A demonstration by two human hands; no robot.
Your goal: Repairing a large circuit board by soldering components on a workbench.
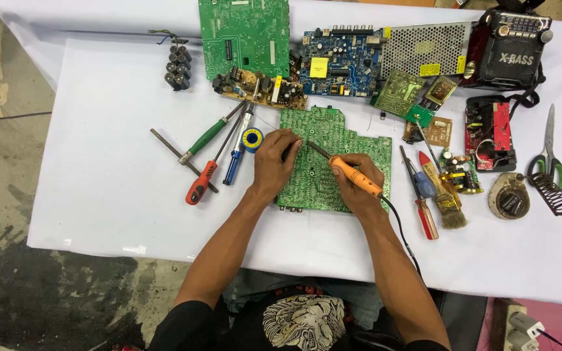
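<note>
Soldering on the green board, seen from my head camera.
My right hand (359,179) is clamped on the orange soldering iron (352,175), tip on the circuit board (333,162) mid-desk (99,162); my left hand (273,162) pinches together on the board's top.

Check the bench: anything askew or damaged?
Nothing stands out. Right hand holds the orange soldering iron to the green circuit board; left hand steadies it. Tools lie flat alongside.

Bright, even light falls from above; the white counter (99,195) shows soft, short shadows, no harsh glare. Focus is sharp, with edges slightly bowed.
</note>
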